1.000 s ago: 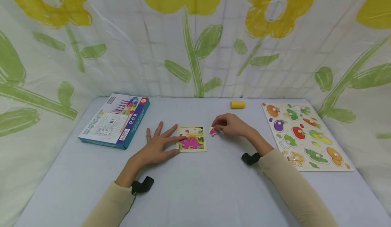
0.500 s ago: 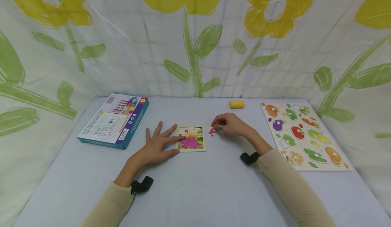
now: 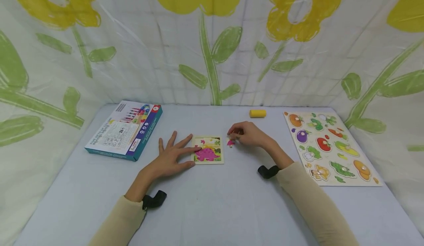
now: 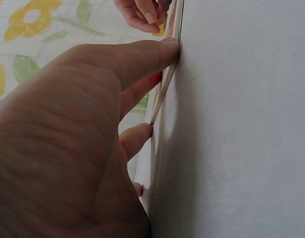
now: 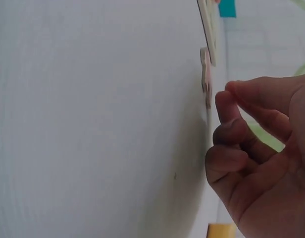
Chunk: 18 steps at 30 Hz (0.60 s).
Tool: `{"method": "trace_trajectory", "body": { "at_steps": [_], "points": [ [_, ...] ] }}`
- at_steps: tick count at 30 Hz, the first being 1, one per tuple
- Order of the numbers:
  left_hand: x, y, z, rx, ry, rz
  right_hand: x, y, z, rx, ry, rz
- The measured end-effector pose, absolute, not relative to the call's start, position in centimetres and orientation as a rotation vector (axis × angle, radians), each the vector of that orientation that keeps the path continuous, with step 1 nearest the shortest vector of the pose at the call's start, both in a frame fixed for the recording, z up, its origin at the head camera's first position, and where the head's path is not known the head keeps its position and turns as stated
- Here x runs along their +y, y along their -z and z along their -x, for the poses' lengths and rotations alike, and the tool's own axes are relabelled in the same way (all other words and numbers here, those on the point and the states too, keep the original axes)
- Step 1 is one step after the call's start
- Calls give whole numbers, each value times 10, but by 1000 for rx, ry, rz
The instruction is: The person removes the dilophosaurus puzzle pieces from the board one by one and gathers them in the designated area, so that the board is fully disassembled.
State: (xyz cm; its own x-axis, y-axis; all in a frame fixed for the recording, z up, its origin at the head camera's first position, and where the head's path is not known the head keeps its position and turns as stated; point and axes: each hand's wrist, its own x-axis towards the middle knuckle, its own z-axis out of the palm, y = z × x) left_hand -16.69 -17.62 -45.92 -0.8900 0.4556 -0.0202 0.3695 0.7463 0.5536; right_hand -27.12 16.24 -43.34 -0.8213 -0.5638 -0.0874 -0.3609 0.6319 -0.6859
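My left hand lies spread at the left side of a small square dinosaur puzzle in a pale frame. Its index fingertip rests on the puzzle's picture and its thumb touches the lower left corner; the left wrist view shows the thumb against the board's edge. Just right of the puzzle, a loose pink and white puzzle piece lies on the table. My right hand hovers over it, fingers curled. In the right wrist view thumb and index tips meet, slightly apart from the piece.
A flat teal and white box lies at the left. A yellow cylinder is at the back, behind my right hand. At the right lies a vegetable peg puzzle board, partly behind the right sleeve. A flowered curtain hangs behind the table.
My right hand has shifted slightly back and left, its fingertips lifting off the loose piece, which stays about where it was. The left hand keeps its place on the puzzle.
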Motion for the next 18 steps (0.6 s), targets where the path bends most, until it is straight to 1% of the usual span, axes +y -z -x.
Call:
{"method": "trace_trajectory", "body": {
  "at_steps": [9, 18],
  "points": [
    [-176, 459, 167, 2788, -845, -666, 130, 433, 266, 2501, 1000, 818],
    [-174, 457, 167, 2798, -845, -651, 99, 433, 264, 2450, 948, 950]
  ]
}}
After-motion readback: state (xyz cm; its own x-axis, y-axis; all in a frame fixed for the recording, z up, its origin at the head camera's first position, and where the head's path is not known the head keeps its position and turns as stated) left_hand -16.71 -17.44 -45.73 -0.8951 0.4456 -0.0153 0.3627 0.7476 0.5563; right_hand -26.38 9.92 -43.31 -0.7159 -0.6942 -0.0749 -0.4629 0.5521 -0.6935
